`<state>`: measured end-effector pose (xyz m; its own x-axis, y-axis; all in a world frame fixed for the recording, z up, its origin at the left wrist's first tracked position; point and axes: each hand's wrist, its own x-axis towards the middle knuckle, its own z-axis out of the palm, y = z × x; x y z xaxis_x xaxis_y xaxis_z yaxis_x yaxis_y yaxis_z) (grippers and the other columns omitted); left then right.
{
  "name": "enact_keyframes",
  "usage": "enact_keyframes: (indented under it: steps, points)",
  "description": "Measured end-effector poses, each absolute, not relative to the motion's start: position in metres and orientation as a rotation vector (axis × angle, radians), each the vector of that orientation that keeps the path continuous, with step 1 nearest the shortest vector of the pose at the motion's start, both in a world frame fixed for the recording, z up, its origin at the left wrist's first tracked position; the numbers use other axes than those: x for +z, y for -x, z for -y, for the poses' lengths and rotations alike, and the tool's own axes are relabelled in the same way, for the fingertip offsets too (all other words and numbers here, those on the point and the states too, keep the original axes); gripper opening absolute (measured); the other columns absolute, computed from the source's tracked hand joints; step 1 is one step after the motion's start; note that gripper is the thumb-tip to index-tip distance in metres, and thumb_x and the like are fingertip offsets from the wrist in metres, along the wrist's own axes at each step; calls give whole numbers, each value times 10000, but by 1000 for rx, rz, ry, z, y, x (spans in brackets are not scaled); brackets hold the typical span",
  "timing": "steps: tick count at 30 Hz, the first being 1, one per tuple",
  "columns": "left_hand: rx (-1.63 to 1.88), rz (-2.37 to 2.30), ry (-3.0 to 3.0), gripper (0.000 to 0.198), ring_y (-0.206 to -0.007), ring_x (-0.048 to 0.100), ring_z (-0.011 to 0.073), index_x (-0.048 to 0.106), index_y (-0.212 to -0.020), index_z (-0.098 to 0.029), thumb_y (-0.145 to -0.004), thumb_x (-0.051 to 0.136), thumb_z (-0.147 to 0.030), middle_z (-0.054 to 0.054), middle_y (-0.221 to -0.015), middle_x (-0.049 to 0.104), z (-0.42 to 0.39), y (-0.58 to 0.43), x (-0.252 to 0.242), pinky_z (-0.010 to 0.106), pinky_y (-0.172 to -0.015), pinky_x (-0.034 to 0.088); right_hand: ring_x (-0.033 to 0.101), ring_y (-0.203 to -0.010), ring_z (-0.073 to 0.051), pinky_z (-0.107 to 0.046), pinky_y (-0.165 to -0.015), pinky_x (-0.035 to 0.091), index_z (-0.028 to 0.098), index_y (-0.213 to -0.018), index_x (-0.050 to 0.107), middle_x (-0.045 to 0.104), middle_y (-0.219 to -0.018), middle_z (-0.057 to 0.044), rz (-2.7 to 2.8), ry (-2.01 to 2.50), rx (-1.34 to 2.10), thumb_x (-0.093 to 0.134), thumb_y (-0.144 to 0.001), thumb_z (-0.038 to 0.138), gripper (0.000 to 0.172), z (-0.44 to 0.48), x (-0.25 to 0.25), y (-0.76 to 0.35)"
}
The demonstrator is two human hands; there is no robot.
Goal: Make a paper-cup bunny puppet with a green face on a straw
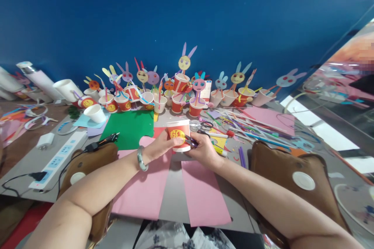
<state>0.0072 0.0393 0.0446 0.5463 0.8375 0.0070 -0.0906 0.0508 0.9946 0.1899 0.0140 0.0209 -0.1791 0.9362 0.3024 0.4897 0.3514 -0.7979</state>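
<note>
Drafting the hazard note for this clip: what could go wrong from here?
1. The dark tool in the right hand sits against the paper cup, close to the fingers of the left hand; a slip could jab them.
2. The paper cup may crush under the grip.

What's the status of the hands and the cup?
Left hand gripping the cup. Right hand holding a dark tool against its side. Pink paper underneath; straws scattered to the right.
</note>
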Motion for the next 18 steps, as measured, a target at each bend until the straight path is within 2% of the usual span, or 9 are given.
enact_keyframes:
  steps: [6, 12, 18]
  points:
    - [824, -702, -1314, 381, -844, 658, 199, 683, -962, -137, -753, 766, -443, 80, -914, 712, -38, -9, 49, 311, -791, 532, 353, -557, -93, -229, -515, 280, 163, -672, 596, 453, -560, 43, 1766, 1242, 781, 712, -701, 327, 204, -12, 21, -190]
    - [856, -663, -1308, 444, -901, 675, 208, 694, -1044, -134, -737, 799, -436, 99, -994, 726, -40, -7, 48, 312, -823, 540, 355, -545, -90, -230, -507, 270, 161, -694, 604, 470, -565, 43, 1761, 1252, 767, 721, -703, 320, 198, -13, 22, -190]
    - [906, -657, -1265, 412, -902, 685, 208, 698, -1042, -141, -731, 827, -378, 93, -995, 732, -44, -5, 43, 307, -821, 533, 350, -537, -91, -228, -503, 269, 172, -685, 593, 459, -542, 49, 1757, 1277, 744, 707, -704, 320, 189, -12, 23, -191]
